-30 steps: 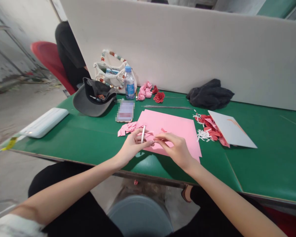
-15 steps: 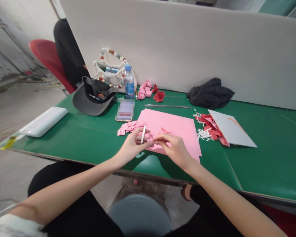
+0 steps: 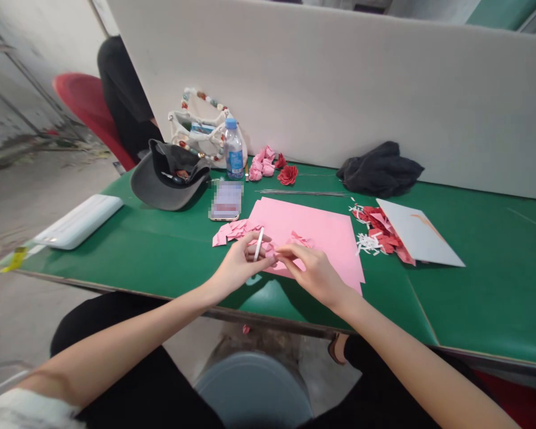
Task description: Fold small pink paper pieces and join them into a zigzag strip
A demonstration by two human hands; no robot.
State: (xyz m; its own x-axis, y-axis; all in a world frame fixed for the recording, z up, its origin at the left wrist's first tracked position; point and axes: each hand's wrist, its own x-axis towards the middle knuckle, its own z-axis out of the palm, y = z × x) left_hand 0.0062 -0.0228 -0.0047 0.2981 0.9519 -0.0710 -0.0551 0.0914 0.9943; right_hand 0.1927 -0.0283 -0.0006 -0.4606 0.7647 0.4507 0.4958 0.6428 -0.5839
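Note:
My left hand [image 3: 241,257] is closed, with a slim white stick [image 3: 259,243] standing between its fingers. Its thumb and fingertips also pinch a small pink paper piece [image 3: 271,252]. At the same piece, the thumb and forefinger of my right hand [image 3: 312,266] are pressed together; the fingers partly hide the paper. Both hands hover over pink paper sheets [image 3: 326,223] near the table's front edge. Folded pink paper pieces [image 3: 228,231] lie left of the sheets, and more pink scraps [image 3: 300,239] rest on them just beyond my right hand.
On the green table [image 3: 161,250] stand a water bottle [image 3: 234,149], a phone [image 3: 226,199], a grey cap [image 3: 172,179] and paper flowers [image 3: 288,174]. Thin wires [image 3: 304,192] lie behind the sheets. To the right are red scraps [image 3: 386,237] under a white card [image 3: 417,232].
My right hand has shifted slightly left and its fingertips have moved a little along the pink paper piece. My left hand stays almost still with the white stick.

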